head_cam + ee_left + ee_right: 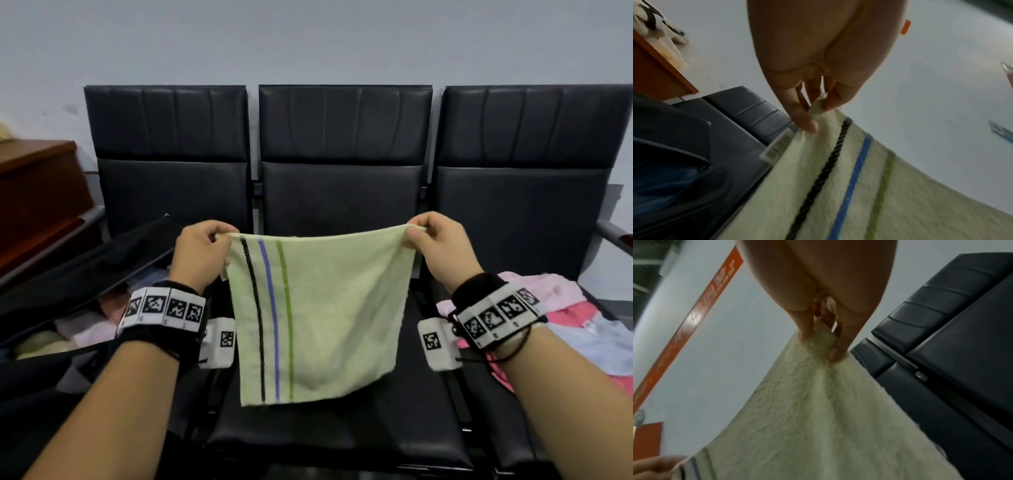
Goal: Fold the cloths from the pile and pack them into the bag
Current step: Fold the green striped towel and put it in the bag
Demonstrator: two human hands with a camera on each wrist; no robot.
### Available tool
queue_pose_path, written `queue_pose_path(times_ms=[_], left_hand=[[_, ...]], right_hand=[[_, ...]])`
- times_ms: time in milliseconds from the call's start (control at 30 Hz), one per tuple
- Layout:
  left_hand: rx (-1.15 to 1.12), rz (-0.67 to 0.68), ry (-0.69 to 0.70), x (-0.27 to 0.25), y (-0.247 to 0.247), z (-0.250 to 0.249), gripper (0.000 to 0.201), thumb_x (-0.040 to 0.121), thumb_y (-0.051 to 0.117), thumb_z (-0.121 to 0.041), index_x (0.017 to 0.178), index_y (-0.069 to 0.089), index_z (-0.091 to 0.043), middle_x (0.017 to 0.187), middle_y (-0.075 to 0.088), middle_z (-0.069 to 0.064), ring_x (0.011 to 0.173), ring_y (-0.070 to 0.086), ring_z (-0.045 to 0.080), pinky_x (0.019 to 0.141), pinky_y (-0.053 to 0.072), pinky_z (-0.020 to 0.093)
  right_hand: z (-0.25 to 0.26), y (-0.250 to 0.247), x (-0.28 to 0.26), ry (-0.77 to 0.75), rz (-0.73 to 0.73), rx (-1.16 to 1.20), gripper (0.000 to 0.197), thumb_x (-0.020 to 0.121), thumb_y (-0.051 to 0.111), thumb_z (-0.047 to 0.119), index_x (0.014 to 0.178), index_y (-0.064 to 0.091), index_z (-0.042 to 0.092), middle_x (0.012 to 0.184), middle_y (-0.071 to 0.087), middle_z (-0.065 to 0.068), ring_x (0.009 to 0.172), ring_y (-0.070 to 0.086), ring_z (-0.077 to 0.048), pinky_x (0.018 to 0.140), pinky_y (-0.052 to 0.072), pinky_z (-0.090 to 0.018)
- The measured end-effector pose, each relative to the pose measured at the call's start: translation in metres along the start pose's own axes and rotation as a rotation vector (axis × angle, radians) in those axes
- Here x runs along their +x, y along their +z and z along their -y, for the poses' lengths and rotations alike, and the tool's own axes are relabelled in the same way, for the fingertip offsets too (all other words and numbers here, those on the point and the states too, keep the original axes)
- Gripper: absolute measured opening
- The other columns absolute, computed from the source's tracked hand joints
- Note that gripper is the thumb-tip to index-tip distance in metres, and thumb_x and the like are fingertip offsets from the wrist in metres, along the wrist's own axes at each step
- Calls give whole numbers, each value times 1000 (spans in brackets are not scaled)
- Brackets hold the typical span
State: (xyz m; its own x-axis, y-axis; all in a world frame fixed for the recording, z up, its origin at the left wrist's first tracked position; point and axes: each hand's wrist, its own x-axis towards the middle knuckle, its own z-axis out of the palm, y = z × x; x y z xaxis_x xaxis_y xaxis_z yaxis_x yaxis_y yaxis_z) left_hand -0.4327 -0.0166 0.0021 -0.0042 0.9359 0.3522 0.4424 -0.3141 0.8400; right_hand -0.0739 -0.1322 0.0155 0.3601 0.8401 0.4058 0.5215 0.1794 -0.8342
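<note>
Hands hold a pale green cloth (318, 318) spread out in the air above the middle seat (342, 425) of a row of three black padded chairs. The left hand (202, 250) pinches the cloth's upper left corner between thumb and curled fingers (805, 123), and the right hand (436, 245) pinches the upper right corner the same way, fingertips (836, 353) pressed into the terry. Between them the top edge sags slightly; the rest hangs flat and unfolded, its lower edge close over the seat, though whether it touches cannot be told. Three stripes, black, blue and green, run top to bottom near the cloth's left side, and a small barcode label (777, 149) sticks out from its left edge just below the left hand.

On the left seat lies an open black bag (85, 274) with what look like pale pink and light cloths already inside, blurred in the head view. On the right seat sits the pile (575, 322) of pink, red and white cloths. Both wrists carry black bands with square printed markers. A brown wooden cabinet (37, 192) stands at far left.
</note>
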Motion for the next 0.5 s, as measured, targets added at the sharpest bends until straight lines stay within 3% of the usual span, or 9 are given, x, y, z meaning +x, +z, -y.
queue_pose_path(times_ms=[100,167,300,400,500], left_hand=[[-36,-97,139,13,-7,-9,31,88,51,0,91,73,-22,93,73,8,78,68,20,76,59,40],[-57,-152,249,13,-14,-16,28,91,53,-3,97,73,-21,98,72,3,90,69,19,85,59,40],[24,-150,439,-6,-22,-12,24,90,53,-9,98,72,-21,93,67,-11,91,66,4,82,51,19],[80,-96,386,-31,-12,15,26,85,55,0,92,74,-16,89,69,-6,84,63,1,78,47,14],[167,121,198,-56,3,50,34,79,59,11,84,73,-19,81,70,-6,78,62,-4,75,44,8]], right_hand=[[18,-5,15,-138,-56,23,11,93,60,11,91,67,19,95,72,-1,92,67,-19,85,54,-38],[26,-12,17,-202,-84,79,15,92,60,16,90,67,30,98,73,4,95,67,-15,86,53,-32],[16,-20,-5,-227,-63,137,13,92,59,25,92,67,36,105,74,6,102,68,-18,90,52,-33],[-23,-9,-39,-136,29,90,12,93,60,15,90,65,26,97,73,5,94,67,-12,84,50,-26],[-70,4,-77,22,160,-73,20,92,63,4,84,61,21,81,64,5,77,55,-10,73,43,-26]])
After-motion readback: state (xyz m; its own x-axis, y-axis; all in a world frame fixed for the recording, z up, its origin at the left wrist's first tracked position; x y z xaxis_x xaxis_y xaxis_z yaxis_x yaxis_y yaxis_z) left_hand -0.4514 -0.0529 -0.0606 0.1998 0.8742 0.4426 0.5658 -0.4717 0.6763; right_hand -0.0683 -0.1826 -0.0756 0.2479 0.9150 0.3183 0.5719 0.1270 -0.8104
